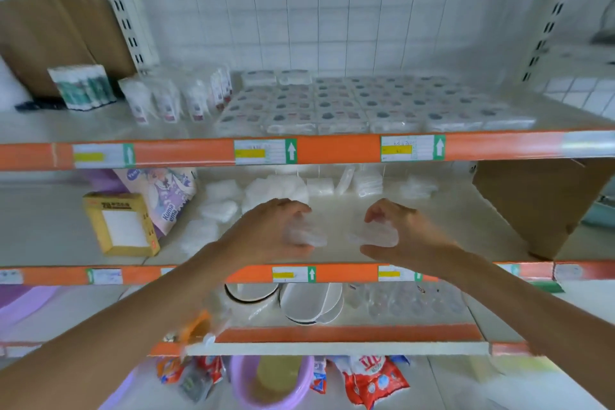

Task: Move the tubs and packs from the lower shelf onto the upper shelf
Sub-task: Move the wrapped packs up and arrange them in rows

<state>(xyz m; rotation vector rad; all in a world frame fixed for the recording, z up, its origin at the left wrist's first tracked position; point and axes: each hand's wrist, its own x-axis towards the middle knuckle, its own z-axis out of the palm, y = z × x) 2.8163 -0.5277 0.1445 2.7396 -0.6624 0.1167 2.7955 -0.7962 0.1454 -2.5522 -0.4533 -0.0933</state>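
Both my hands reach over the middle shelf [442,210]. My left hand [266,230] grips a small clear plastic tub [307,235], and my right hand [402,231] grips another clear tub [376,235]. The two tubs are blurred and sit just above the shelf's front part. Behind them lie several white packs [276,188] and clear packs [369,181] at the back of the same shelf. The upper shelf [186,126] carries rows of flat wrapped packs [362,103] on its right and upright small packs [166,100] on its left.
A yellow box [119,223] and a purple printed bag [166,190] stand left on the middle shelf; a cardboard box [539,203] stands right. Bowls [309,303] and clear cups [416,299] fill the shelf below. Cardboard [60,27] leans at the upper left.
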